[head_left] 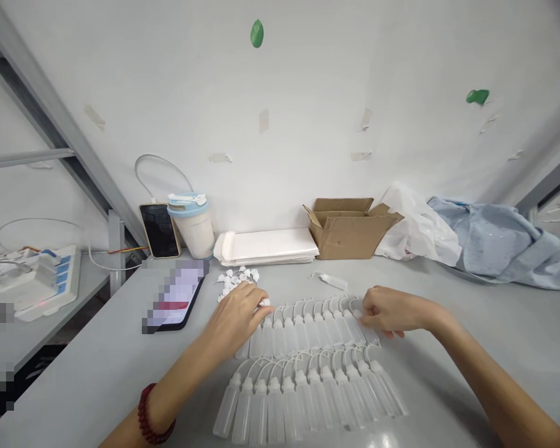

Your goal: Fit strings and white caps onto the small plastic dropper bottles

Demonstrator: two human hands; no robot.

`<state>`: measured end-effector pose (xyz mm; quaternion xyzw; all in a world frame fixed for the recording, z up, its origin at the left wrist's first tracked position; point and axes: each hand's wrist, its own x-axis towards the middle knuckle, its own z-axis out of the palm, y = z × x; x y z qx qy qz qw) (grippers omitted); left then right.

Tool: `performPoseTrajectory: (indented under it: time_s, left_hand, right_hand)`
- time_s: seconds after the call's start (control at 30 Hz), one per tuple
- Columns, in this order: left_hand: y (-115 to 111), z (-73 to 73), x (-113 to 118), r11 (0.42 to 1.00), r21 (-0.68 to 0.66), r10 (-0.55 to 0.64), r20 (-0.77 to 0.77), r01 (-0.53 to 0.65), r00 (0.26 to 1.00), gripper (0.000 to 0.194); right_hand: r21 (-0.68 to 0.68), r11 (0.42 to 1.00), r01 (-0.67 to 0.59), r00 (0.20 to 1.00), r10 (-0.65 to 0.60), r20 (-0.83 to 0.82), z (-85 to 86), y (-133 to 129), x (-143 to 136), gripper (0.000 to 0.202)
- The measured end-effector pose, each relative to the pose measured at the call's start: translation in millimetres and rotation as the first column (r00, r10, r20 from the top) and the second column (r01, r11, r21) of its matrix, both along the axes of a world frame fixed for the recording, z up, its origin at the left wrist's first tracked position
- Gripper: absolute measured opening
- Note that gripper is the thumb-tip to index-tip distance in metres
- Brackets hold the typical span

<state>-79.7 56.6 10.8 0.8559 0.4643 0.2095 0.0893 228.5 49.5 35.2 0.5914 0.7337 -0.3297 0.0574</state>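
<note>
Two rows of clear, narrow plastic bottles lie side by side on the grey table, a front row and a back row. White necks and thin curved white strips top them. My left hand is closed over the left end of the back row, a small white cap showing at its fingertips. Behind it lies a pile of small white caps. With fingers curled, my right hand grips the top of the back row's rightmost bottle; its fingertips are partly hidden. One similar bottle lies apart behind the rows.
Along the wall stand a phone, a lidded cup, flat white boxes, an open cardboard box, a white plastic bag and blue cloth. Another phone lies at left, near a power strip.
</note>
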Motion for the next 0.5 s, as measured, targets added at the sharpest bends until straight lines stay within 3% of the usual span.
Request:
performPoseTrajectory:
  time_s: [0.13,0.23,0.4,0.5]
  left_hand:
    - [-0.9,1.3,1.9,0.999,-0.043,-0.014,0.04,0.015,0.999,0.017]
    - [-2.7,4.8,4.8,0.995,-0.093,-0.02,0.093,0.028,0.996,0.018]
    - [-8.6,10.5,11.0,0.97,-0.241,0.031,0.245,0.03,0.969,0.014]
    - [-11.7,10.3,13.9,0.931,-0.355,0.046,0.35,0.088,0.936,0.013]
  right_hand:
    - [-0.052,0.999,0.001,1.0,-0.001,-0.01,-2.1,0.1,1.5,0.03]
    - [-0.009,0.999,0.042,0.999,-0.042,-0.002,-3.5,1.6,2.6,0.026]
    - [0.25,0.949,0.193,0.981,-0.178,-0.083,-0.9,3.4,-2.3,0.026]
    - [0.386,0.893,0.23,0.962,-0.148,-0.23,2.2,-0.5,-15.4,0.022]
